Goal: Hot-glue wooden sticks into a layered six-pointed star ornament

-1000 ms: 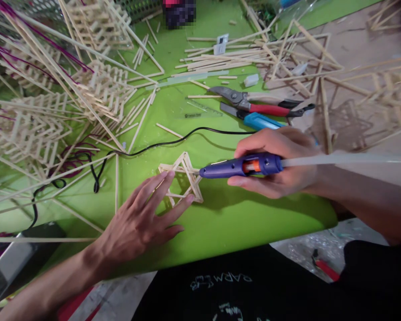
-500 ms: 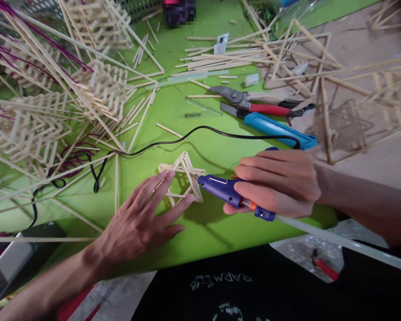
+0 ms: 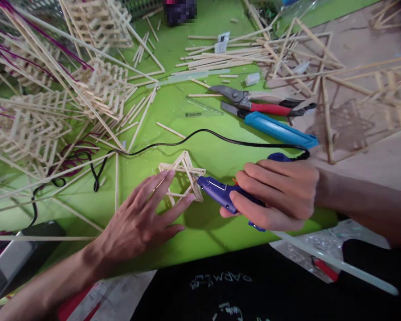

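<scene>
A small star of wooden sticks point(image 3: 194, 187) lies on the green table. My left hand point(image 3: 143, 216) rests over its left side, fingers spread, with fingertips touching the sticks. My right hand point(image 3: 277, 194) is wrapped round a blue hot glue gun point(image 3: 217, 189). The gun's metal nozzle meets the upper right part of the star. From the gun's rear a long translucent glue stick point(image 3: 337, 261) sticks out to the lower right. Its black cord point(image 3: 203, 131) runs leftward across the table behind the star.
Pruning shears point(image 3: 240, 98) and a blue-handled cutter point(image 3: 277, 129) lie beyond my right hand. Stacked stick structures with purple string point(image 3: 100, 89) crowd the left. A pile of loose sticks point(image 3: 223, 59) lies at the back. A larger stick frame point(image 3: 327, 120) stands at right.
The rear of the glue gun and my right hand have swung slightly down, while the nozzle stays at the star. The cord has shifted near the hand. My left hand has stayed put.
</scene>
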{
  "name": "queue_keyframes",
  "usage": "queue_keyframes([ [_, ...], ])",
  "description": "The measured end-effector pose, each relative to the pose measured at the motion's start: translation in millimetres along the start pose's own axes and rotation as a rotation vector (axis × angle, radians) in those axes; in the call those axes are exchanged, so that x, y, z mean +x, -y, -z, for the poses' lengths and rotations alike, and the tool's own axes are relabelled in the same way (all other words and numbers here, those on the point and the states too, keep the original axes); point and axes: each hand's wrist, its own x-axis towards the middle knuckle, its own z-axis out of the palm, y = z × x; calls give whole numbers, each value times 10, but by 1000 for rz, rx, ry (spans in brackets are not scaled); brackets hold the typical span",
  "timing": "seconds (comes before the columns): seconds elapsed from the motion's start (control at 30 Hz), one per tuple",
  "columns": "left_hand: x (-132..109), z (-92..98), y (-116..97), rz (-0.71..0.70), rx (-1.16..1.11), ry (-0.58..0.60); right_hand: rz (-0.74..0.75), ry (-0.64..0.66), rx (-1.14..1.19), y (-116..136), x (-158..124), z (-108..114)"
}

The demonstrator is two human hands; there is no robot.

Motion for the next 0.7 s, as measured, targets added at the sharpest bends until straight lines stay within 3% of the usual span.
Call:
queue_keyframes([
  [0.4,-1,-19,6,0,4,4,-40,-86,30,37,-36,-62],
  [0.7,-9,-1,-4,23,-11,31,-78,-19,53,18,-85,-73],
])
